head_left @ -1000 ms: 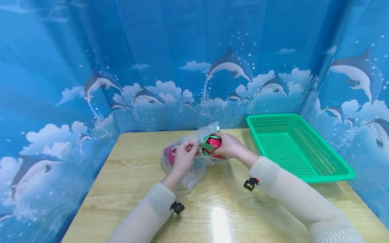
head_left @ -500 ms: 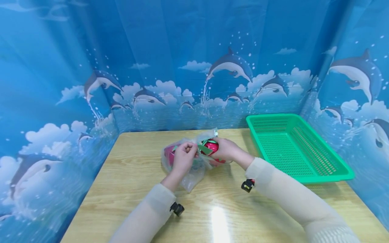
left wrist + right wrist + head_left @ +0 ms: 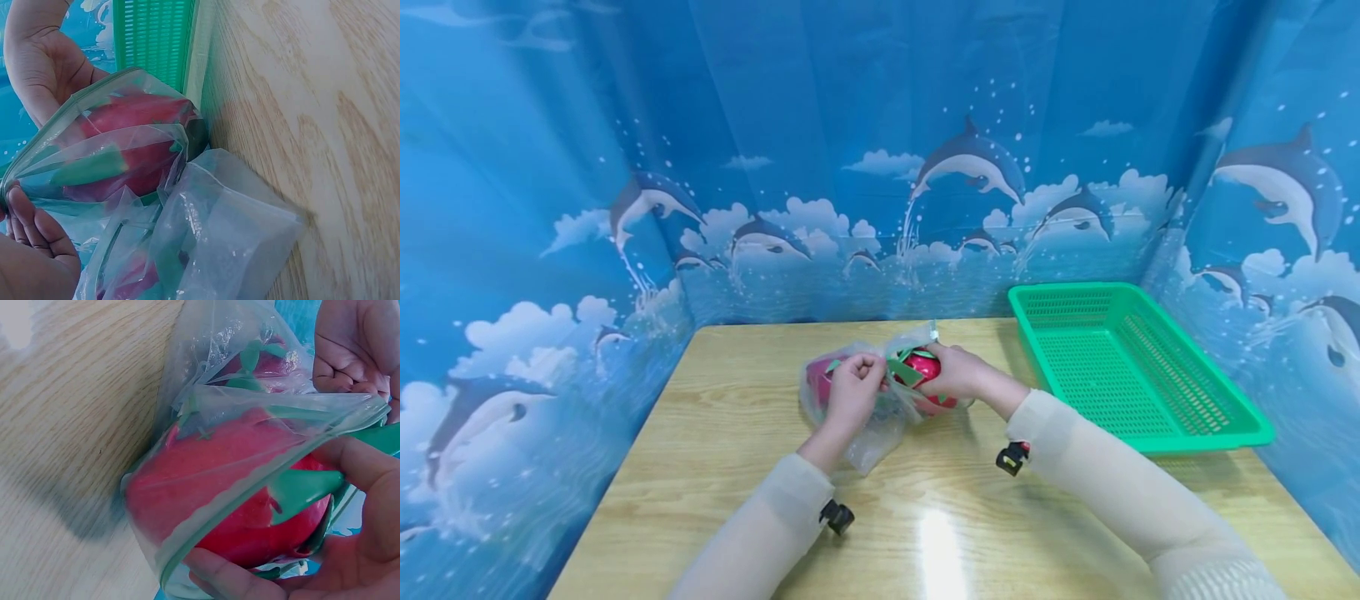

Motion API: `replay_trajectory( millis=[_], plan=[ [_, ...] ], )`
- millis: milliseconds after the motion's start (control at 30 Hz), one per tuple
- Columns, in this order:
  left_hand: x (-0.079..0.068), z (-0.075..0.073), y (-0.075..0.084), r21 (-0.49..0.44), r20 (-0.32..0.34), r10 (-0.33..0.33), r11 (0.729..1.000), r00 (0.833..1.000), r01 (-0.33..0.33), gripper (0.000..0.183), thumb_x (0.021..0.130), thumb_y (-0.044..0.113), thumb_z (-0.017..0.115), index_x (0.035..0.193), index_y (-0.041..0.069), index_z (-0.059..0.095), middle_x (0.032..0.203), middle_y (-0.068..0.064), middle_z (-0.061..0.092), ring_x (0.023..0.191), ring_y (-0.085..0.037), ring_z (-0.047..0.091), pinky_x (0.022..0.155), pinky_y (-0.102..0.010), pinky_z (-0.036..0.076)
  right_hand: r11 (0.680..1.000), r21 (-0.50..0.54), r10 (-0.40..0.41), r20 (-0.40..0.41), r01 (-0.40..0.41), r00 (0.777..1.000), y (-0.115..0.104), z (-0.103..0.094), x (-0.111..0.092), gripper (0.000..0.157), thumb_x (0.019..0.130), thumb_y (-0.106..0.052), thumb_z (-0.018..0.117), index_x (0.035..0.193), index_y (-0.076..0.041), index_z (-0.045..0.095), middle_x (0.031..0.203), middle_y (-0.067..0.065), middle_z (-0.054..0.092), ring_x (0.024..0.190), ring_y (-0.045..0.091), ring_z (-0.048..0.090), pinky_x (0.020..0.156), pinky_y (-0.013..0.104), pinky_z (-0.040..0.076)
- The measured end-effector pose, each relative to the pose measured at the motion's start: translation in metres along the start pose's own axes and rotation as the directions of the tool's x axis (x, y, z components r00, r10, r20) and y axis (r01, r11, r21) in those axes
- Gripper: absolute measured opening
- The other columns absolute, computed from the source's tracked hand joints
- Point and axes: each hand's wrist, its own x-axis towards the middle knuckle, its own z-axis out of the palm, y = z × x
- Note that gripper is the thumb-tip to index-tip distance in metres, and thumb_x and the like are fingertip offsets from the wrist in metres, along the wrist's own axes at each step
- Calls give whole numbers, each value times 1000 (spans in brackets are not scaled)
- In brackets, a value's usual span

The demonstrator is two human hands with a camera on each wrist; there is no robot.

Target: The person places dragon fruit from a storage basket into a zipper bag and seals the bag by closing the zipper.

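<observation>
A red dragon fruit [image 3: 240, 540] with green leaf tips lies partly inside the mouth of a clear zip bag [image 3: 877, 442]. My right hand [image 3: 958, 372] grips it, thumb and fingers spread around its near end, partly within the opening. At the opposite side of the opening, my left hand [image 3: 853, 387] pinches the bag's edge, close to a green leaf tip. Left of that, a second pinkish-red fruit [image 3: 817, 382] with green tips shows through crumpled clear plastic [image 3: 244, 225], partly behind my left hand. Whether this plastic belongs to the same bag, I cannot tell.
A green perforated basket [image 3: 1150, 443] stands at the right side of the wooden table [image 3: 730, 433], right of my right hand. Blue dolphin-print curtains [image 3: 850, 125] rise behind the table and along both sides.
My right hand has come slightly lower and to the left with the dragon fruit, and the bag's upper corner has dropped a little. My left hand stays nearly still, pinching the bag.
</observation>
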Motion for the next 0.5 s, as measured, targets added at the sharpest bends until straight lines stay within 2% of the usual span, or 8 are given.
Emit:
replay_trajectory(
  millis=[100, 233, 500],
  plan=[
    [0, 0, -1, 5, -2, 6, 1000, 1000, -6, 15, 98, 9, 62, 88, -2, 64, 66, -1, 61, 62, -11, 60, 67, -33, 56, 1000, 10, 1, 6, -1, 1000, 0, -2, -2, 80, 84, -30, 76, 151, -7, 39, 130, 16, 59, 109, 28, 61, 89, 43, 53],
    [0, 0, -5, 34, 3, 0, 999, 1000, 0, 17, 98, 14, 63, 89, 1, 65, 67, -1, 63, 64, -12, 62, 74, -49, 56, 1000, 1, 26, 10, -26, 1000, 1, -3, -4, 83, 83, -34, 77, 152, -8, 39, 133, 14, 59, 110, 28, 60, 87, 44, 53],
    [-2, 0, -3, 58, -14, -17, 998, 1000, 18, 17, 99, 16, 61, 90, 2, 66, 69, -4, 64, 67, -14, 64, 78, -53, 56, 999, -11, 53, -8, -53, 999, -1, -5, -8, 82, 85, -41, 78, 151, -9, 42, 131, 14, 61, 110, 29, 61, 87, 45, 54]
  ],
)
